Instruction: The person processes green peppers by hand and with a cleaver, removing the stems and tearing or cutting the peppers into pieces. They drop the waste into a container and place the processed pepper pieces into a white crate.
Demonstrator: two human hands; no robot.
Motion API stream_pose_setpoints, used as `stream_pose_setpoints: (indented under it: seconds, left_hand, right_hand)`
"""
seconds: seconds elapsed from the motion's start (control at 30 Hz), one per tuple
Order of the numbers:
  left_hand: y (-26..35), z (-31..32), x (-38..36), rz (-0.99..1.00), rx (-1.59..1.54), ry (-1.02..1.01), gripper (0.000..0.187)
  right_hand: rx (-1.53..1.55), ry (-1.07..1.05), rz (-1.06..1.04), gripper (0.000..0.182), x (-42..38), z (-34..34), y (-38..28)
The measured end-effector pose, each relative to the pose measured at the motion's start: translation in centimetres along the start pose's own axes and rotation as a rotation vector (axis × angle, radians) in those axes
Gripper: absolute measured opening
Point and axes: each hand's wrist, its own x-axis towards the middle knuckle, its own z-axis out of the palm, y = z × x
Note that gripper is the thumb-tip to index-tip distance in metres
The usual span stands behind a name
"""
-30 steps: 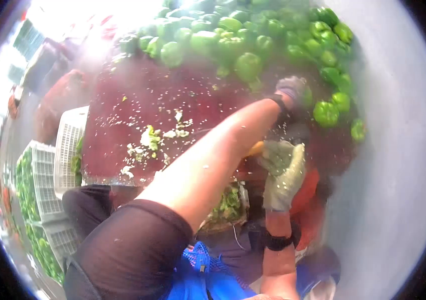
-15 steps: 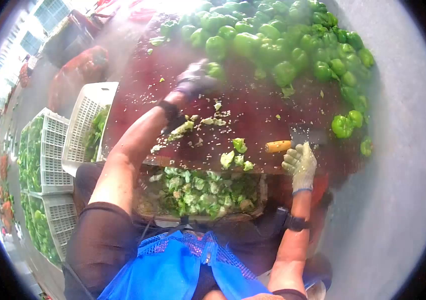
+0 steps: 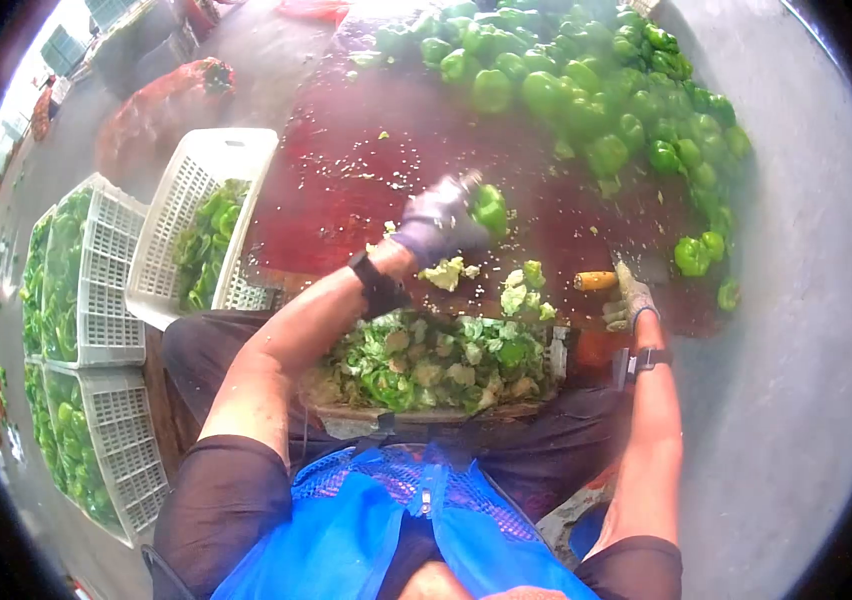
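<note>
My left hand (image 3: 436,222), in a greyish-purple glove and somewhat blurred, has closed on a green bell pepper (image 3: 489,210) above the dark red table. Pale pepper cores (image 3: 448,273) and scattered seeds lie just below it. In a pale knit glove, my right hand (image 3: 631,300) is at the table's right front, fingers apart, beside a cleaver. The cleaver's wooden handle (image 3: 596,281) points left, and its blade (image 3: 649,266) lies flat, partly behind my fingers. Several more green cores and scraps (image 3: 526,290) lie between my hands.
A large heap of green bell peppers (image 3: 566,80) covers the far and right side of the table (image 3: 346,220). Below the front edge, a container (image 3: 558,355) holds cores and trimmings. White crates (image 3: 254,190) with green peppers stand at left, and a red sack (image 3: 171,105) lies beyond.
My left hand has come back from the heap towards me and rightward, bringing a green bell pepper. My right hand has shifted slightly beside the cleaver, its fingers more spread. The view has shifted.
</note>
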Motion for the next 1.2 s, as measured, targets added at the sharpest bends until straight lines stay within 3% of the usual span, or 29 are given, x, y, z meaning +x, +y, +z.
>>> stream_pose_setpoints:
  seconds: [0.07, 0.13, 0.17, 0.2, 0.23, 0.33, 0.37, 0.4, 0.43, 0.47, 0.5, 0.63, 0.73, 0.77, 0.83, 0.9, 1.0, 1.13, 1.2]
  left_hand:
    - [-3.0, -0.5, 2.9, -0.073, -0.005, 0.209, 0.084]
    - [-4.9, -4.0, 4.0, -0.186, 0.031, 0.151, 0.084]
    - [-5.8, -5.6, 3.9, -0.246, 0.008, 0.143, 0.083]
    - [-6.7, -6.8, 3.5, -0.307, -0.017, 0.133, 0.083]
    - [-9.0, -5.7, 4.0, -0.316, 0.051, 0.318, 0.083]
    - [-12.5, -4.7, 4.8, -0.402, 0.092, 0.440, 0.086]
    - [-12.0, -4.8, 4.7, -0.409, 0.072, 0.415, 0.083]
    - [-10.6, -6.1, 3.9, -0.407, 0.091, 0.242, 0.084]
    - [-9.9, -5.6, 3.9, -0.389, 0.080, 0.232, 0.085]
    - [-9.2, -4.7, 3.9, -0.373, 0.071, 0.220, 0.085]
    - [-8.7, -3.2, 4.2, -0.346, 0.126, 0.319, 0.083]
    - [-6.0, -2.2, 3.4, -0.292, 0.107, 0.163, 0.095]
    - [-7.7, 0.2, 3.2, -0.085, -0.109, 0.322, 0.102]
    - [-8.5, 1.1, 3.4, -0.035, -0.386, 0.288, 0.100]
    - [-10.0, 2.2, 3.3, 0.068, -0.937, 0.200, 0.099]
    - [-10.5, 1.7, 1.9, 0.053, -0.841, 0.237, 0.099]
    - [-11.9, 2.3, 1.6, 0.045, -0.853, 0.223, 0.093]
    - [-11.4, -0.2, -0.1, -0.032, -1.009, 0.103, 0.083]
    - [-13.5, 2.8, 2.3, 0.058, -1.232, 0.097, 0.077]
  right_hand:
    - [-0.136, 0.003, 0.025, 0.083, 0.8, 0.1, -0.9]
    - [-0.210, 0.037, 0.033, 0.084, 0.3, 0.4, -1.7]
    - [-0.171, -0.066, 0.054, 0.098, 3.5, -0.2, -0.4]
    - [-0.165, -0.092, 0.114, 0.098, 3.7, -0.5, -0.3]
    - [-0.157, -0.119, 0.171, 0.098, 3.5, -0.5, -0.6]
    - [-0.104, -0.203, 0.175, 0.098, 2.4, -0.7, -1.3]
    - [-0.098, -0.213, 0.155, 0.095, 1.6, -0.7, -1.6]
    - [-0.088, -0.251, 0.231, 0.092, 2.8, -0.8, -1.4]
    - [-0.108, -0.270, 0.124, 0.103, 1.9, -0.4, -1.0]
    - [-0.142, -0.278, 0.132, 0.103, 1.2, -0.2, -1.4]
    - [-0.160, -0.282, 0.106, 0.100, 0.8, 0.1, -1.5]
    - [-0.135, -0.309, 0.217, 0.088, 3.5, 0.2, -0.6]
    - [0.033, -0.431, 0.110, 0.075, 3.4, 0.9, 0.3]
    - [0.046, -0.324, 0.182, 0.045, 1.0, 1.1, -0.8]
    - [0.349, -0.320, 0.147, 0.037, 1.9, 1.5, 0.4]
    - [0.537, -0.278, 0.059, 0.020, 1.8, 1.8, 1.0]
    - [0.931, -0.439, 0.033, 0.013, -0.5, 2.9, 0.6]
    - [0.692, -0.364, -0.300, 0.008, -6.0, 5.1, -1.0]
    - [0.464, -0.348, -0.421, 0.008, -9.1, 6.5, -3.0]
